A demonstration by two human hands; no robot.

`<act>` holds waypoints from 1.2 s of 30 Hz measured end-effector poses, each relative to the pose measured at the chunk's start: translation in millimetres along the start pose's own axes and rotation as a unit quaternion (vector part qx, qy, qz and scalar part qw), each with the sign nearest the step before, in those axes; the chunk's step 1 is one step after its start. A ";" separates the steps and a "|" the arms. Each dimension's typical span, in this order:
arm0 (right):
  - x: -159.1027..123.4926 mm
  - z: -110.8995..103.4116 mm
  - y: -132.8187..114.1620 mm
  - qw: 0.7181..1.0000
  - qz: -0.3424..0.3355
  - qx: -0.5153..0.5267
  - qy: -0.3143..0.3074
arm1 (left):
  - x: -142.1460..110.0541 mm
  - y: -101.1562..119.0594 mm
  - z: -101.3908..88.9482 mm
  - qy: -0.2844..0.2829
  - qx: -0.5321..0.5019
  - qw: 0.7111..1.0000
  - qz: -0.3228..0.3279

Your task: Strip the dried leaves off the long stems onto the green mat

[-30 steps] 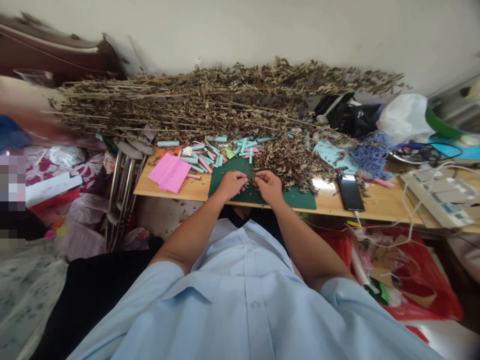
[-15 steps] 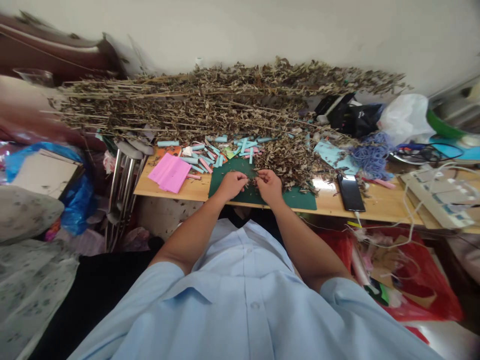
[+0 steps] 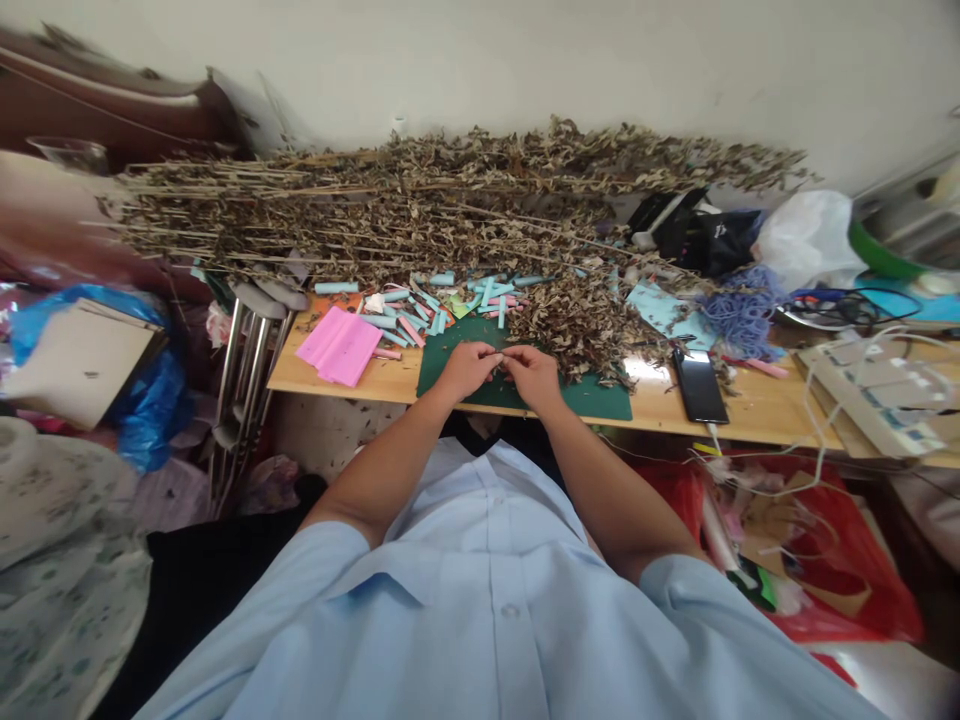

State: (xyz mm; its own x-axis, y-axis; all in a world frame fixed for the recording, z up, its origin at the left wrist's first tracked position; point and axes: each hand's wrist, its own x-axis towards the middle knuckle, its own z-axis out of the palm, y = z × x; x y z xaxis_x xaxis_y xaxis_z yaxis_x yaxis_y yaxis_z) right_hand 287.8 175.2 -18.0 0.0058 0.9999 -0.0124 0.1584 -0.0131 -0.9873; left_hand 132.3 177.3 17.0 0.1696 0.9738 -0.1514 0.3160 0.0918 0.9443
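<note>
- Since the earlier frame, the two hands have been closing the small gap between them and their fingertips are now meeting or nearly so; at far left, the patterned cloth (image 3: 60, 570) is lying lower, leaving more of the cardboard stack (image 3: 82, 360) showing.
- The left hand (image 3: 470, 370) is hovering over the green cutting mat (image 3: 600, 402), its fingers curling inward toward the other hand; whether they are clamping on a leaf scrap, I cannot tell.
- The right hand (image 3: 532, 377) is mirroring it from the other side, index finger reaching across to the left fingertips; its grip is being hidden too, so I cannot tell what it is holding.
- The dried leaf heap (image 3: 577, 315) is covering the mat's right part and spilling beyond it, just beside the right hand; long dried stalks (image 3: 450, 220) are stretching behind it along the wall.
- Light-blue paper rolls (image 3: 337, 287) are lying scattered, mixed with pink ones, between the mat and the stalks; folded pink paper (image 3: 341, 345) is resting on the wooden desk (image 3: 390, 382), left of the mat.
- Right of the mat, a black smartphone (image 3: 701, 387) is lying with a white cable at its near end; blue-violet yarn (image 3: 746, 305) is sitting behind it, and a power strip (image 3: 877, 390) farther right.
</note>
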 end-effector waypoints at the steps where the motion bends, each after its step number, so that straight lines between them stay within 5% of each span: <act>1: -0.2 -0.7 0.6 1.000 -0.009 -0.015 -0.005 | -0.2 1.2 -0.4 0.001 0.009 1.000 0.003; 7: 0.2 -3.4 5.4 0.996 -0.055 -0.074 -0.006 | -1.5 2.8 -2.4 0.008 0.044 0.999 0.012; 15: 1.4 -7.1 1.4 0.999 0.014 -0.020 0.039 | -1.4 -7.8 -5.1 0.030 0.002 0.999 -0.016; 28: -7.2 -3.6 -2.7 0.966 -0.165 -0.200 0.005 | -1.5 4.4 -0.6 0.003 0.101 0.994 0.030; 36: -6.0 -9.1 2.6 0.971 -0.140 -0.190 0.026 | -1.5 0.4 -6.6 0.033 0.108 0.993 0.042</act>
State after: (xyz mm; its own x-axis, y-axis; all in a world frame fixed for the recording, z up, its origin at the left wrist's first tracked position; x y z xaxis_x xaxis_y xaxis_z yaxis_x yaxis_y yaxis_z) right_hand 297.2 169.1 -19.0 -0.0412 0.9629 0.2668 0.5134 0.2495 -0.8211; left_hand 126.0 177.3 19.5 0.1445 0.9883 -0.0479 0.4968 -0.0306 0.8673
